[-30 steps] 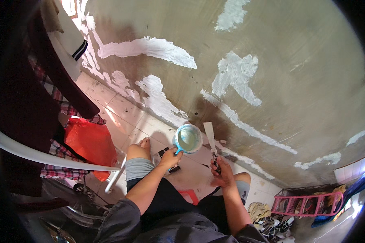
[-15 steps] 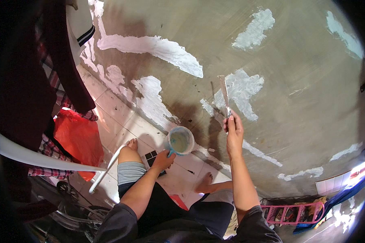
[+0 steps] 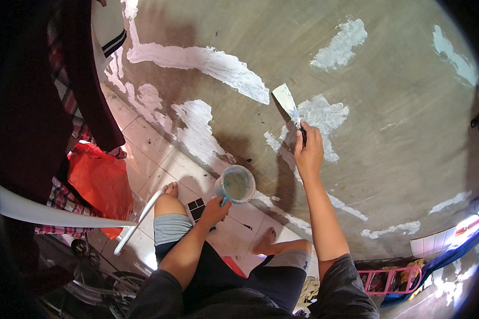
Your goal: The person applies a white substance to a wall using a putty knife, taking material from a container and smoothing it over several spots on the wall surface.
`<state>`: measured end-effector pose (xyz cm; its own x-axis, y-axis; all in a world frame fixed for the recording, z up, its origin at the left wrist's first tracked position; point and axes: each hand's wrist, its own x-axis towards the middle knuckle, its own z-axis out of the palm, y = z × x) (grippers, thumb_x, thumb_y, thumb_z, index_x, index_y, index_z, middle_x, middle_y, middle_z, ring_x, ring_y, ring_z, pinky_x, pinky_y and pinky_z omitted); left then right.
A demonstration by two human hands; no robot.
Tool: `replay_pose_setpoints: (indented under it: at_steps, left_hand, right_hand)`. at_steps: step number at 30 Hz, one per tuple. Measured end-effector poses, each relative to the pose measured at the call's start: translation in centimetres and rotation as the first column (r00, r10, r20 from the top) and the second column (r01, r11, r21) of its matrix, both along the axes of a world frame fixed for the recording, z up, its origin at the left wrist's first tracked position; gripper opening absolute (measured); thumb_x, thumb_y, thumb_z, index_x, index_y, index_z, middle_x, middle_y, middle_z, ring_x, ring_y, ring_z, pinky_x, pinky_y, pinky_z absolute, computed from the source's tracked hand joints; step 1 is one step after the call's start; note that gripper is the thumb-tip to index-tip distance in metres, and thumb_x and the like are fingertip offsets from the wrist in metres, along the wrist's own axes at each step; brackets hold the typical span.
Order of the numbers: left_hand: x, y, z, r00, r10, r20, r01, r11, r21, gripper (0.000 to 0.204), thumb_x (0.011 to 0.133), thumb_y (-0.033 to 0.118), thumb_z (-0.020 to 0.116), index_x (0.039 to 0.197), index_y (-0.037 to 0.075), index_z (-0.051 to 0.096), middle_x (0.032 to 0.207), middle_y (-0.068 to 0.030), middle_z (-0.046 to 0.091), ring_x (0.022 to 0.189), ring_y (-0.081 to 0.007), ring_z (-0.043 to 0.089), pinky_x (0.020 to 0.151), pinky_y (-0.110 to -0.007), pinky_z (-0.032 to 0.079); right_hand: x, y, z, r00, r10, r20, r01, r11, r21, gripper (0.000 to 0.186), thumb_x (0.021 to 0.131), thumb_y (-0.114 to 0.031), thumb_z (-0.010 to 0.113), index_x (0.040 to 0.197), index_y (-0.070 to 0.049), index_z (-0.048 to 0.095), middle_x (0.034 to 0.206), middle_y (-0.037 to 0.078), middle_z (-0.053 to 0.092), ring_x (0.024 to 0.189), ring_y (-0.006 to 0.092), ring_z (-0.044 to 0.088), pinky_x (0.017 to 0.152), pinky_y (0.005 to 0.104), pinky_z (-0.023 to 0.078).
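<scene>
One putty knife (image 3: 289, 105), long axis diagonal, blade up-left, right fingers (image 3: 313, 139) tight round it, left fingers (image 3: 216, 211) round cup handle (image 3: 225, 201)

The right hand (image 3: 310, 153) has risen from lower centre to mid-frame; the scraper (image 3: 289, 106), edge-on half a second ago, shows its broad face.

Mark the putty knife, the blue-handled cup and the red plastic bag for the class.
Putty knife (image 3: 287, 102): head view, on the blade's flat face.
Blue-handled cup (image 3: 251, 187): head view, on the rim's right side.
Red plastic bag (image 3: 102, 183): head view, on its crumpled side.
</scene>
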<state>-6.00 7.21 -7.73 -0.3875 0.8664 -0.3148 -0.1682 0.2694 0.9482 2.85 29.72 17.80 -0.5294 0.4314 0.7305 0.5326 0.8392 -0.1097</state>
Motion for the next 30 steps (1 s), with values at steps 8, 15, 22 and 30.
replay_pose_setpoints:
  at_steps: [8, 15, 22, 30]
  left_hand:
    - [0.0, 0.3, 0.7, 1.0, -0.015, -0.012, 0.014, 1.0, -0.02, 0.034, 0.093, 0.032, 0.06, 0.087, -0.001, 0.06, 0.065, -0.0079, 0.063, 0.047, -0.0153, 0.059, 0.047, -0.032, 0.048]
    - [-0.2, 0.1, 0.2, 1.0, 0.007, 0.022, -0.006, 0.999, -0.045, 0.035, 0.093, 0.033, 0.06, 0.089, -0.001, 0.061, 0.067, -0.0078, 0.063, 0.048, -0.0154, 0.059, 0.047, -0.033, 0.048]
    - [-0.1, 0.5, 0.5, 0.999, 0.018, 0.038, -0.016, 0.999, -0.045, 0.034, 0.093, 0.034, 0.061, 0.091, -0.001, 0.061, 0.068, -0.0078, 0.064, 0.048, -0.0149, 0.06, 0.048, -0.032, 0.048]
    - [-0.1, 0.6, -0.3, 1.0, -0.017, 0.007, 0.017, 0.999, -0.035, 0.034, 0.094, 0.034, 0.06, 0.089, 0.0, 0.061, 0.068, -0.0076, 0.064, 0.048, -0.0149, 0.06, 0.048, -0.032, 0.048]
  right_hand:
    - [2.0, 1.1, -1.3, 0.999, -0.001, -0.039, 0.001, 1.0, 0.004, 0.025, 0.096, -0.016, 0.06, 0.12, -0.011, 0.062, 0.102, 0.012, 0.06, 0.089, 0.0358, 0.063, 0.073, 0.0435, 0.052]
    - [-0.7, -0.1, 0.5, 0.998, -0.051, -0.019, 0.049, 0.992, -0.116, 0.028, 0.097, -0.013, 0.059, 0.123, -0.004, 0.059, 0.105, 0.018, 0.06, 0.099, 0.0368, 0.061, 0.083, 0.0424, 0.05]
    - [2.4, 0.6, -3.2, 1.0, 0.001, -0.025, -0.001, 1.0, 0.029, 0.028, 0.097, -0.014, 0.059, 0.124, -0.006, 0.059, 0.103, 0.019, 0.057, 0.092, 0.0406, 0.06, 0.075, 0.0435, 0.051]
    - [1.1, 0.7, -1.2, 0.995, -0.093, -0.038, 0.091, 0.994, -0.054, 0.031, 0.098, -0.017, 0.057, 0.127, -0.007, 0.058, 0.108, 0.018, 0.059, 0.098, 0.0388, 0.061, 0.081, 0.0455, 0.051]
